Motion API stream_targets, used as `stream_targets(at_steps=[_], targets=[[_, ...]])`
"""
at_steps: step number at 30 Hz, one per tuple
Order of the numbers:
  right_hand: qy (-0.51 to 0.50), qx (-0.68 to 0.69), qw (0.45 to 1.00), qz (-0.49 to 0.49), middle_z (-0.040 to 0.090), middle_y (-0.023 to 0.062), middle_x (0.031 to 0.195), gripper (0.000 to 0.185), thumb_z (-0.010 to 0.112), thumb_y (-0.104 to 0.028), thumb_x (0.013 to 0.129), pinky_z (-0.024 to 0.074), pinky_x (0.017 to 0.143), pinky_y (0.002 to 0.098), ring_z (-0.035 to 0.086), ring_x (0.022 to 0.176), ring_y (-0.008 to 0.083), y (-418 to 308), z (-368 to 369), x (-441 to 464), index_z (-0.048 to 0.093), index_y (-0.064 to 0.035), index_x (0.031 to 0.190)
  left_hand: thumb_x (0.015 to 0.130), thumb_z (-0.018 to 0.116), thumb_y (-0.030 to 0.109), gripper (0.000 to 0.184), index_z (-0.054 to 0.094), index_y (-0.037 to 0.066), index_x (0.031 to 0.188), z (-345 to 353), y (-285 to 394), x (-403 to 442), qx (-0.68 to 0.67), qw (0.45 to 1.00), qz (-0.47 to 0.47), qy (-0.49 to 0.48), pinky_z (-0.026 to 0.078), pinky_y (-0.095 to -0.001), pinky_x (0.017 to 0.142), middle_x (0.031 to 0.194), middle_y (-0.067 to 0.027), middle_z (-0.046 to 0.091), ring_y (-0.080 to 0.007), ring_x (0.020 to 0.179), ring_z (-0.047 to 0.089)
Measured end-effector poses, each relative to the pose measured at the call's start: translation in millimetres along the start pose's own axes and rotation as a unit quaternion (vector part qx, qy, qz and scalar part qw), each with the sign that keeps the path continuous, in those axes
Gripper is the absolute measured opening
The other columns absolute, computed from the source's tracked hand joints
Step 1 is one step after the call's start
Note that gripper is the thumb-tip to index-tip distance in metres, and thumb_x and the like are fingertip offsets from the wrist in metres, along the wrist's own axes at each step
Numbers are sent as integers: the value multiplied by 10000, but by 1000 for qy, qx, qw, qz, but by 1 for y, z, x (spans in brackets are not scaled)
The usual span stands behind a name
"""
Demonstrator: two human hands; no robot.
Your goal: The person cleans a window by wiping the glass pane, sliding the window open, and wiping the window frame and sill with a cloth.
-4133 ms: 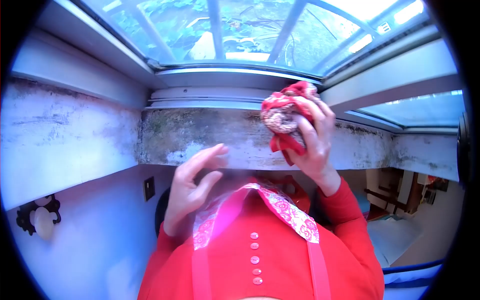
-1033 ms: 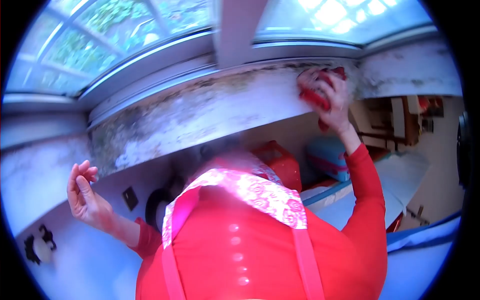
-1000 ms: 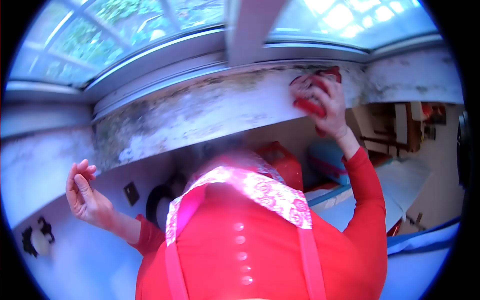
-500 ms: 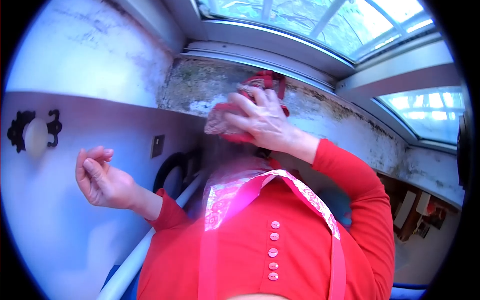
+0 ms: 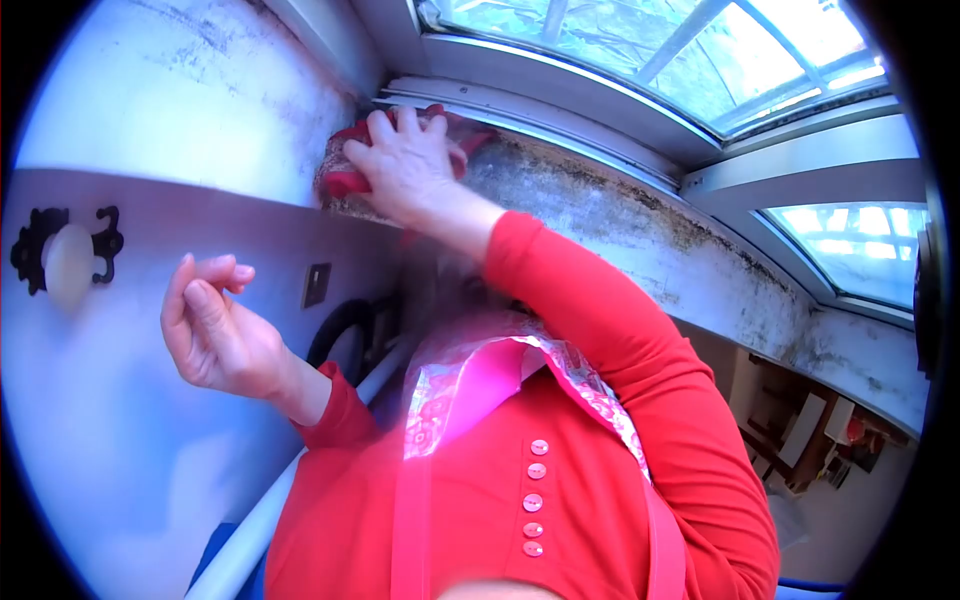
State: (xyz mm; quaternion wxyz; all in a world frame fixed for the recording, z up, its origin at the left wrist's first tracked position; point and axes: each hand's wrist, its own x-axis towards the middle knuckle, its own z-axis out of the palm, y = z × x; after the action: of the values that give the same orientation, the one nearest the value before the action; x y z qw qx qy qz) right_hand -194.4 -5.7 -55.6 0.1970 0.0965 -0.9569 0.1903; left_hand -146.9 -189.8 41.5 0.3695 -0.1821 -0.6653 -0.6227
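My right hand [image 5: 408, 170] presses a red and brownish cloth [image 5: 342, 165] against the left end of the window ledge [image 5: 640, 225], at the corner with the side wall. Its fingers are spread over the bunched cloth. Dark, mould-like stains run along the ledge beside the cloth and beneath the window track [image 5: 540, 125]. My left hand [image 5: 222, 335] is raised at the left with its fingers loosely curled and apart, holding nothing and touching nothing.
Above the ledge is a barred window [image 5: 690, 55], with a second pane [image 5: 855, 245] at the right. A dark ornate fitting with a white knob [image 5: 70, 268] and a switch plate [image 5: 316, 285] are on the left wall. Wooden furniture [image 5: 795, 425] stands at the lower right.
My right hand has moved left along the ledge with the cloth, from the right end into the left corner. My left hand stays raised and empty. The view has turned left.
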Motion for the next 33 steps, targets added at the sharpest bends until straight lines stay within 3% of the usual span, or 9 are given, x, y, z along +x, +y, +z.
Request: stream_targets(at_steps=[4, 7, 12, 15, 17, 19, 25, 31, 33], targets=[[-35, 28, 991, -126, 518, 98, 1160, 341, 735, -258, 724, 391, 816, 506, 471, 1148, 328, 25, -35, -49, 652, -211, 1052, 983, 535, 15, 197, 652, -72, 1115, -4, 2, 2, -7, 1000, 10, -10, 462, -263, 592, 833, -165, 693, -186, 653, 602], [-55, -1, 989, -141, 526, 87, 1253, 408, 741, -253, 681, 398, 852, 489, 469, 1192, 323, 24, -58, -74, 656, -214, 1078, 985, 532, 13, 202, 658, -71, 1119, -11, 1, 3, 4, 1000, 9, 4, 467, -261, 601, 840, -164, 696, -184, 663, 604], [-59, 46, 964, -254, 530, 96, 1270, 280, 653, -195, 786, 365, 1007, 539, 459, 1244, 312, 10, -24, -31, 653, -178, 1065, 982, 539, 19, 198, 651, -72, 1118, -10, 4, 6, 8, 1000, 18, 11, 474, -263, 606, 825, -166, 687, -187, 654, 594], [-88, 121, 920, -363, 545, 94, 1255, 301, 677, -248, 786, 334, 1052, 538, 465, 1257, 308, 20, -5, 5, 654, -181, 1079, 979, 546, 29, 190, 643, -69, 1109, -9, -1, 6, 23, 999, 14, 22, 475, -266, 602, 801, -167, 673, -183, 629, 578], [-102, 190, 915, -341, 555, 77, 1253, 393, 752, -317, 743, 314, 1068, 538, 482, 1249, 306, 35, 0, 23, 654, -198, 1105, 979, 546, 29, 191, 643, -69, 1111, -7, -4, 5, 22, 1000, 7, 19, 482, -269, 609, 801, -169, 671, -181, 631, 574], [-87, 171, 923, -333, 575, 59, 1158, 364, 752, -326, 758, 379, 975, 507, 529, 1165, 280, 33, 0, 27, 654, -220, 1092, 977, 550, 29, 190, 644, -70, 1110, -1, -6, 4, 17, 1000, -5, 0, 483, -271, 608, 807, -169, 674, -182, 637, 578], [-27, 98, 978, -184, 546, 94, 1091, 345, 743, -252, 709, 416, 882, 472, 528, 1084, 312, 38, -20, -13, 639, -173, 1028, 975, 551, 25, 187, 648, -66, 1107, -10, -3, 6, 40, 999, 1, 3, 478, -261, 598, 819, -168, 683, -186, 649, 591], [-29, 63, 988, -141, 539, 113, 1127, 360, 734, -194, 679, 438, 807, 469, 510, 1103, 316, 40, -51, -53, 644, -149, 1025, 969, 544, 12, 182, 644, -70, 1097, -30, -10, 4, 85, 996, 9, 35, 473, -256, 587, 812, -166, 677, -185, 637, 581], [-28, 73, 986, -145, 543, 117, 1165, 386, 766, -194, 648, 408, 898, 541, 491, 1157, 339, 30, -43, -42, 657, -138, 1013, 968, 542, 12, 178, 641, -71, 1089, -25, -7, 7, 76, 997, 11, 29, 472, -259, 581, 802, -162, 670, -182, 629, 574]])
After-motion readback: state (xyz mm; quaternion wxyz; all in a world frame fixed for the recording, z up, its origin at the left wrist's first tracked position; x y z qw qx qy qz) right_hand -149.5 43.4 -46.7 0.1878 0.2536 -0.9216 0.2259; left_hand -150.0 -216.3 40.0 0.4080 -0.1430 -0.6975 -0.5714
